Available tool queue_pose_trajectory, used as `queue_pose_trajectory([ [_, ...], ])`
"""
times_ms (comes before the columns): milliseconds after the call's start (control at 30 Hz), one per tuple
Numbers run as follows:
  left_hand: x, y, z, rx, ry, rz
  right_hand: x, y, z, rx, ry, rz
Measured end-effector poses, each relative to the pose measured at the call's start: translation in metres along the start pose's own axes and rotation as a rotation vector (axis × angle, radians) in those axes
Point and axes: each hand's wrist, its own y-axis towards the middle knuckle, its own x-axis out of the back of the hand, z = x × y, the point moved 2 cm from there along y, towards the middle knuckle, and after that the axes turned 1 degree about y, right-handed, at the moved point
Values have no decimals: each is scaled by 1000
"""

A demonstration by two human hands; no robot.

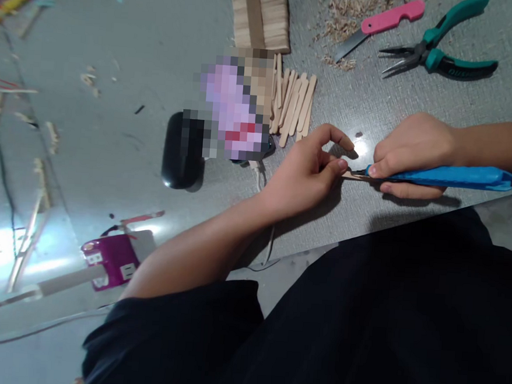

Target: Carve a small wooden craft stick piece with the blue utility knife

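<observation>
1. Right grip point(417, 147) is wrapped around the blue tool point(454, 176); left grip point(312, 169) pinches a thin stick point(356, 176) between thumb and finger.
2. The thin stick is below and to the right of the loose sticks point(295, 106), on or just above the surface point(354, 93); I cannot tell which.
3. Its long way runs side to side, almost level, between the grips. The blue tool's dark tip points at the left grip.
4. Some wood seems shaved already: wood bits point(335, 29) lie above and to the right of the loose sticks. How much of the thin stick is cut, I cannot tell. The banded bundle point(274, 18) just above the loose sticks looks unused.
</observation>
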Motion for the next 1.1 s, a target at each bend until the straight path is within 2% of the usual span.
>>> queue_pose_trajectory([
  [400, 0, 0, 2, -33, 0, -2, 2, -4, -1, -15, -46, 19],
  [600, -1, 5, 6, -78, -13, -39, 3, -6, -4, 102, -58, 4],
  [767, -1, 3, 4, -36, -3, -47, 3, -7, -5, 88, -52, 4],
  [933, 3, 2, 0, -24, 78, -37, 0, -5, -3, 151, -29, -35],
  [1033, 4, 2, -1, -13, 90, -25, -2, -4, -3, 113, -8, -16],
  [1100, 4, 2, -1, 3, 65, -26, -2, -5, -3, 95, 9, -55],
])
